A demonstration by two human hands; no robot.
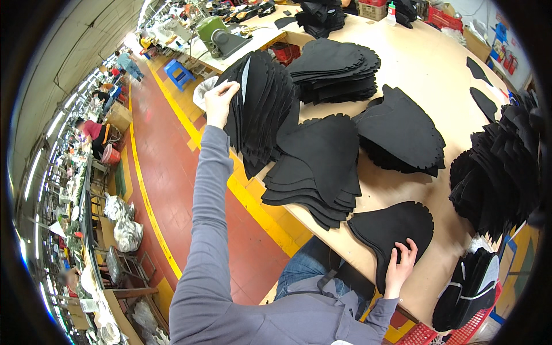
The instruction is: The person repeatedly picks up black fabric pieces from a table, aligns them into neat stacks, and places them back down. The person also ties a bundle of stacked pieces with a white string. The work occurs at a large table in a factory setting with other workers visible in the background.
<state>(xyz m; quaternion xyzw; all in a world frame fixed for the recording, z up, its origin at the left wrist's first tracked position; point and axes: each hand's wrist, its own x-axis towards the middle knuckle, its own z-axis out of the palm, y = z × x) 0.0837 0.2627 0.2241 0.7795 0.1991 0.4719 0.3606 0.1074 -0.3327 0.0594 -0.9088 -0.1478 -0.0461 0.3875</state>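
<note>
My left hand reaches out along the table's left edge. Its fingers are pinched at the edge of a tall, leaning pile of black cut pieces, where a pale strip shows between the layers. My right hand rests with fingers apart on a small stack of black, notched-edge pieces at the near table edge. Between the hands lies a fanned stack of black pieces. Further stacks of the same kind sit behind it and to its right.
A large heap of black pieces stands at the right, above a bundle tied with white bands in a red basket. A green machine and a blue stool are far left. A walkway runs beside the table.
</note>
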